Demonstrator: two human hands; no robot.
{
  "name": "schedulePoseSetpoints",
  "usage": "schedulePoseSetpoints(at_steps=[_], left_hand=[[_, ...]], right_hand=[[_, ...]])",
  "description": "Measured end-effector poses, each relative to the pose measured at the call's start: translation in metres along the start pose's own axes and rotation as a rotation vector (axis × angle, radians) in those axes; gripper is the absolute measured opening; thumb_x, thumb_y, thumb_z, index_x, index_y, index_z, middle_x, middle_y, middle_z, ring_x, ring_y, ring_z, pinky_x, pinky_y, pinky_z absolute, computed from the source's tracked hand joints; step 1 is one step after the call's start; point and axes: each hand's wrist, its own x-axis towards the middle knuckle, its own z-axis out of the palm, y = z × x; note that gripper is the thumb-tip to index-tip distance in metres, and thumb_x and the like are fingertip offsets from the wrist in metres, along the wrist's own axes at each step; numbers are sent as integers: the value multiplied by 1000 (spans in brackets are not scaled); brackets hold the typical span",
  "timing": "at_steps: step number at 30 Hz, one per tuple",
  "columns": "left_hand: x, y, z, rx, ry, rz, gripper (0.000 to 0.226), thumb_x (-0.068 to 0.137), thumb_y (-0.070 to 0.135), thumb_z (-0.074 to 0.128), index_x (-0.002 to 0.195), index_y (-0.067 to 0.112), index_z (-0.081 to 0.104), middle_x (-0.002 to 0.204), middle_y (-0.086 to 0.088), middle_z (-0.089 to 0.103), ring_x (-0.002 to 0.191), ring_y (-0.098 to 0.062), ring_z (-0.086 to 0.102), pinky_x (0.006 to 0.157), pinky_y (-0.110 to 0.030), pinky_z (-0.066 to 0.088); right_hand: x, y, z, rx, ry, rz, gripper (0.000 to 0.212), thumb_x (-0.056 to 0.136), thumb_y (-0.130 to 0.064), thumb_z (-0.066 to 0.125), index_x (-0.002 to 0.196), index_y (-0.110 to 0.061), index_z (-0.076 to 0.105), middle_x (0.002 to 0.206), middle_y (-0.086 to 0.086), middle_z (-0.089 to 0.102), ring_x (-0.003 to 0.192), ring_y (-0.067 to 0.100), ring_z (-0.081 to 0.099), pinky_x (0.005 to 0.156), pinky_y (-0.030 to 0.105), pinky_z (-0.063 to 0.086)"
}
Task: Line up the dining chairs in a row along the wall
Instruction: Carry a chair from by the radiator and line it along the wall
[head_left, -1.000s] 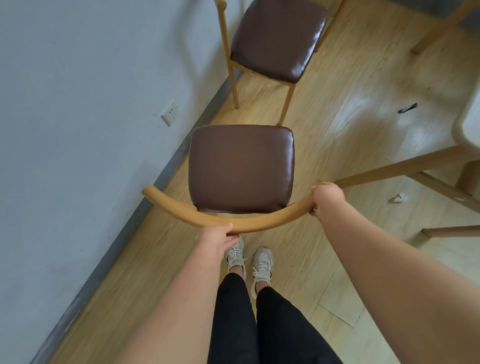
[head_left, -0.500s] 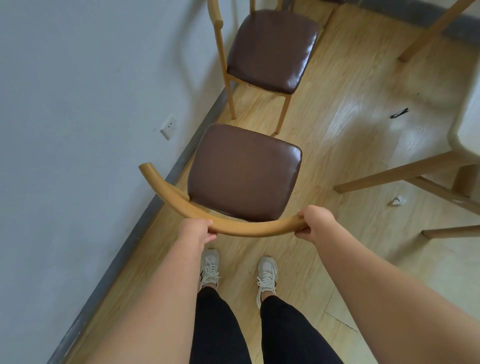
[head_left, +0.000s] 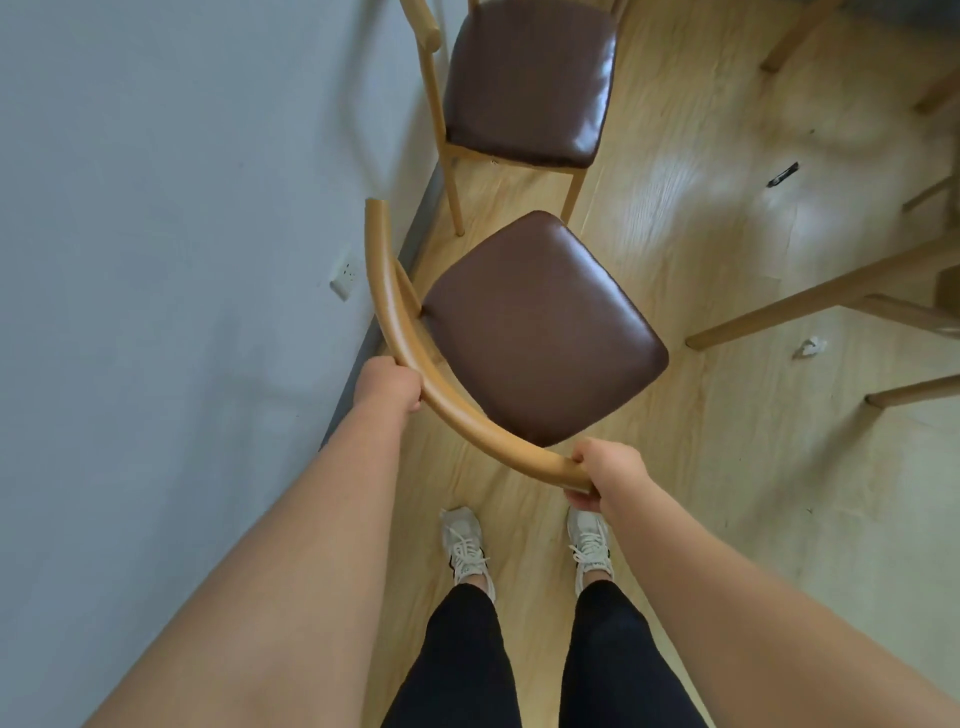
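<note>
**Inspector:** Left hand (head_left: 390, 383) and right hand (head_left: 605, 472) both clench the backrest (head_left: 470, 435) of the near chair (head_left: 535, 327), angled off the wall (head_left: 182, 234).

**Assistant:** Risk?

**Inspector:** Judged: the backrest tip scrapes the wall, or a leg (hidden under the seat) clips the far chair (head_left: 524, 83), just beyond.

Far chair (head_left: 524, 88) backrest cut by top edge; near chair (head_left: 540, 327) legs hidden under seat.
</note>
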Motion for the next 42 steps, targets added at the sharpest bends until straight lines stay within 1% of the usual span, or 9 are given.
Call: schedulePoseSetpoints(at_steps=[4,7,10,15,22,30,35,38,42], left_hand=[[9,7,-19,-48,-60,118,30,84,-1,53,70,26,54,87,-2,62,90,-23,63,82,-37,55],[8,3,-26,-102,-87,139,20,86,3,59,81,22,58,84,7,58,82,-13,58,75,-31,47],[-2,-15,-18,-85,-143,6,37,87,7,63,123,7,55,108,-7,64,99,-26,62,91,-43,52],[-42,-47,12,-329,-257,-178,75,91,5,60,151,29,22,133,-9,54,102,-28,61,72,-37,55],[-43,-42,13,-315,-180,-194,75,92,1,56,152,30,21,136,-11,52,108,-33,59,75,-42,55],[5,-24,-28,-244,-136,-131,70,92,2,55,149,30,27,133,-9,53,105,-32,60,89,-52,54],[50,-4,-68,-172,-137,-101,68,93,5,55,149,32,28,130,-9,55,103,-31,61,83,-47,56],[78,7,-97,-104,-137,-63,67,93,5,56,148,33,29,128,-8,56,98,-31,62,79,-45,57],[109,20,-130,-29,-142,9,65,94,6,55,148,31,30,132,-10,55,105,-34,63,86,-52,55]], right_hand=[[-19,3,37,131,-93,22,8,86,-12,57,86,-8,49,100,22,60,78,35,68,67,41,62],[-32,3,58,160,-174,41,15,88,-12,59,99,-6,50,105,21,60,87,33,69,58,36,61],[-42,1,68,81,-212,18,25,91,-14,59,111,-4,49,98,19,61,87,29,70,74,38,62],[-47,-10,62,-330,-199,-169,35,92,-19,58,123,-4,59,112,18,65,93,27,67,91,39,57],[-49,-13,63,-518,-276,-358,35,87,-14,66,122,-16,67,103,10,66,89,20,62,89,35,58],[-58,-33,119,-313,-371,-373,45,85,-2,64,126,-18,63,108,13,66,92,24,61,84,31,56],[-68,-54,172,-191,-405,-410,63,83,7,62,138,-23,53,94,3,61,77,16,57,72,27,56],[-72,-71,209,-144,-406,-407,61,82,5,65,134,-25,57,87,2,62,75,18,58,79,34,58],[-80,-94,253,-102,-414,-408,64,81,4,68,136,-26,55,86,0,62,70,17,58,64,25,56]])
